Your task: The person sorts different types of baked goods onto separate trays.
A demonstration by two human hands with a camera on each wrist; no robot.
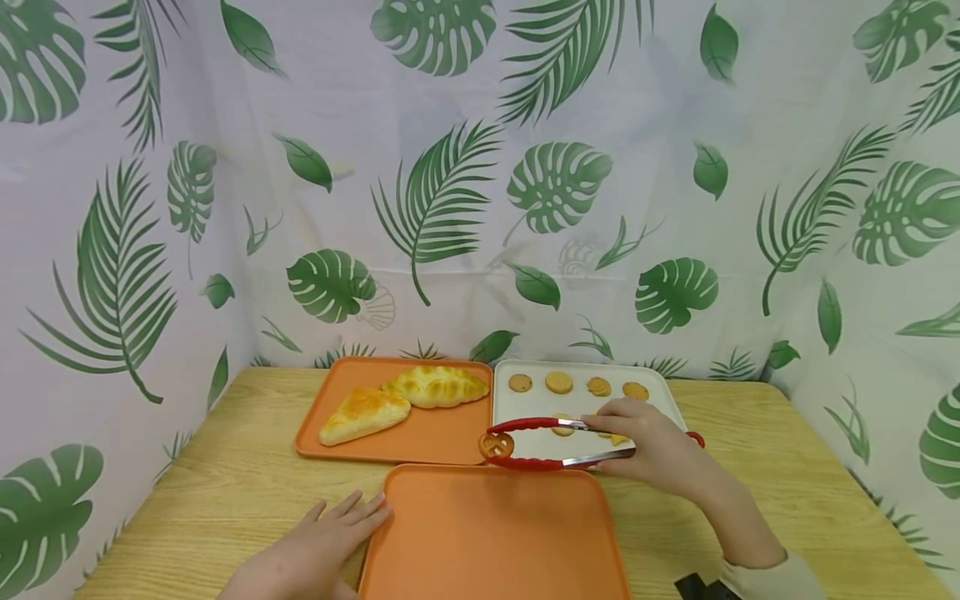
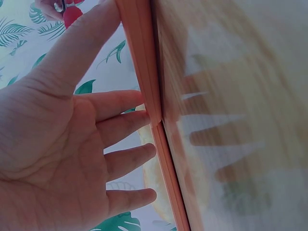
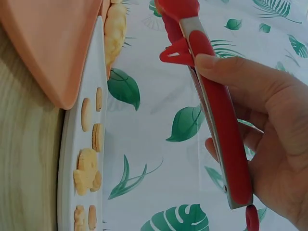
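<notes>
My right hand grips a pair of red-and-silver tongs above the front of the white tray. Between the red tips of the tongs is a brown pretzel-shaped cookie, near where the trays meet. The right wrist view shows thumb and fingers around the red tongs handle. My left hand touches the left rim of the front orange tray with spread fingers. In the left wrist view, its fingers extend toward the orange rim; the palm holds nothing.
A second orange tray at the back left bears a triangular bread and a braided bread. Several cookies lie on the white tray. Leaf-printed cloth surrounds the wooden table at the back and sides.
</notes>
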